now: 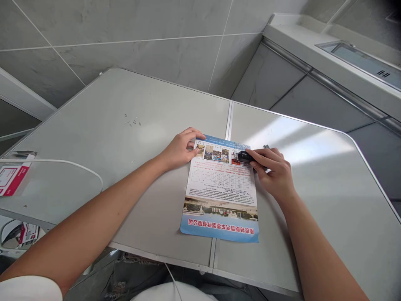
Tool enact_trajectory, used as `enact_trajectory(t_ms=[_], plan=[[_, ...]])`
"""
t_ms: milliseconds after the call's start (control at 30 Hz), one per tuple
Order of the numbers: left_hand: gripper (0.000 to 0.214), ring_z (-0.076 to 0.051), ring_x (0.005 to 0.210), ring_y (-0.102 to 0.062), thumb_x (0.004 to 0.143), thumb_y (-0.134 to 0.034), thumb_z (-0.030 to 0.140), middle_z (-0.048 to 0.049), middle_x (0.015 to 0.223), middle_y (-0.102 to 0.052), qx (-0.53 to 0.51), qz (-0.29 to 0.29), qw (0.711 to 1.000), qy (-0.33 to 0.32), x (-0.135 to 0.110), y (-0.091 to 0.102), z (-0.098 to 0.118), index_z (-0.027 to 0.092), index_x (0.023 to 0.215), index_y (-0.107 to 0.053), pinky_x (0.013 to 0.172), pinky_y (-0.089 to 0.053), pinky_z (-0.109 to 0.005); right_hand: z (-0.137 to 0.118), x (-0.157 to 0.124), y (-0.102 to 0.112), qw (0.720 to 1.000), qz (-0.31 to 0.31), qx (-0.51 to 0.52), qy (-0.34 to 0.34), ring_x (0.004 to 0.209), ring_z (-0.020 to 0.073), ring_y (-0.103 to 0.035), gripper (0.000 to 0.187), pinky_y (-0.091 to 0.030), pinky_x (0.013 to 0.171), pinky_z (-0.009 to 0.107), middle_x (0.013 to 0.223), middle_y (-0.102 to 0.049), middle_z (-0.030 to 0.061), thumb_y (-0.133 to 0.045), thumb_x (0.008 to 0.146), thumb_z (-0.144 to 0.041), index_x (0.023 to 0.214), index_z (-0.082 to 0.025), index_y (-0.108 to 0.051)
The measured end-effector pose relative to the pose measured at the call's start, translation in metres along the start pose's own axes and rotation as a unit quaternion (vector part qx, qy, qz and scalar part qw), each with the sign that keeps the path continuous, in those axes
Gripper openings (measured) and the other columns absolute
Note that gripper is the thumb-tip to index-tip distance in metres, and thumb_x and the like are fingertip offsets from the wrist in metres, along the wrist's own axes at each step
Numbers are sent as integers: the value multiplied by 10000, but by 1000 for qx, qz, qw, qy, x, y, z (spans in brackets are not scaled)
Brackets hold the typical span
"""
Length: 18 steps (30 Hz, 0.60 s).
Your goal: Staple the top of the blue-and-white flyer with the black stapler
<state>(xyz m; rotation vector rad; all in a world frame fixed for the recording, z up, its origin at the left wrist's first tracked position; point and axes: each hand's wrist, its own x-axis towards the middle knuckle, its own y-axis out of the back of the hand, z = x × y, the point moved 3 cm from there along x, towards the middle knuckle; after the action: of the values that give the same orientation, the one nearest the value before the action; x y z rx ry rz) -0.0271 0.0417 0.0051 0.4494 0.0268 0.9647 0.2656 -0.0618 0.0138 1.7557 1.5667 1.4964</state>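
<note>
A printed flyer (222, 184) with blue bands and red lettering lies on the folding table, its text upside down to me. My left hand (181, 148) pinches its far left corner between thumb and fingers. In my right hand (273, 169) is a small black stapler (244, 156), closed in my fingers. The stapler's nose rests over the flyer's far right part, across the printed photos. My fingers hide much of its body, so I cannot tell whether its jaws are pressed together.
Tiny metal bits (133, 121) lie scattered on the white folding table (94, 125). At the left edge are a red-and-white package (14, 179) and a white cable (78, 165). Grey tiled wall (140, 25) borders the far side; a ledge (313, 42) stands at right.
</note>
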Motion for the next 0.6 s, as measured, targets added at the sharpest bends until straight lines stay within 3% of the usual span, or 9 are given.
enact_trajectory(t_ms=[600], plan=[[308, -197, 1129, -658, 898, -655, 101, -69, 1315, -595, 13, 8, 1000, -7, 0, 0, -2, 213, 1183, -683, 892, -674, -357, -2, 2, -1, 999, -34, -31, -16, 932, 283, -599, 419, -482, 846, 520, 1080, -747, 56, -550, 971, -197, 1296, -392, -728]])
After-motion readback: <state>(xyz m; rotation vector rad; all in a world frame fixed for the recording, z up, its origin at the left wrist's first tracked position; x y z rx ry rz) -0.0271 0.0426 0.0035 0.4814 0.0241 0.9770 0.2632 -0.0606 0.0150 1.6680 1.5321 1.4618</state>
